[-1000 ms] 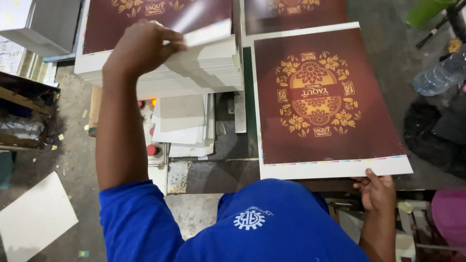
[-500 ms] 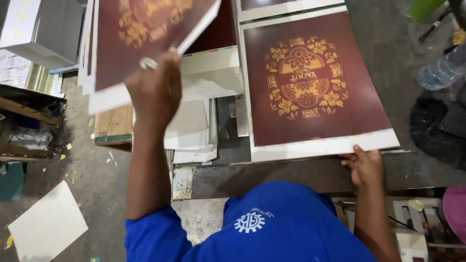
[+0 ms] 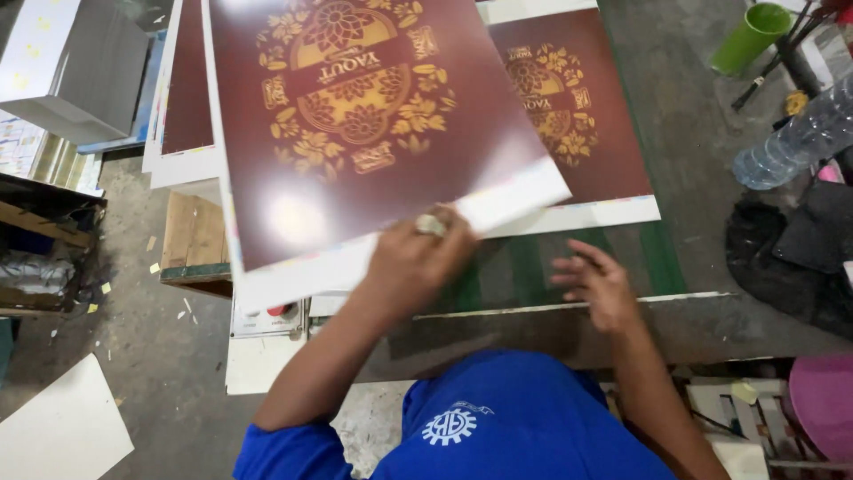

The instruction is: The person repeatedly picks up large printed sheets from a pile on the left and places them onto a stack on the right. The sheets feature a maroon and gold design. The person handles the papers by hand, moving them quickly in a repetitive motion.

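Head view looks down on a dark table [image 3: 711, 329] with green strips. Largest on it is a printed sheet [image 3: 355, 124], dark maroon with a gold flower ornament and a white border, glossy enough to throw a bright glare near its lower left. It is tilted and overlaps a second sheet [image 3: 577, 116] of the same print that lies flat on the table to the right. To the left a stack of sheets [image 3: 182, 116] rests on a wooden pallet [image 3: 195, 244].

Left hand [image 3: 418, 262] grips the big sheet's lower white edge, fingers [image 3: 435, 227] clenched on it, a ring showing. Right hand [image 3: 600, 284] hovers open over the table, fingers spread, just below the second sheet's border, holding nothing.
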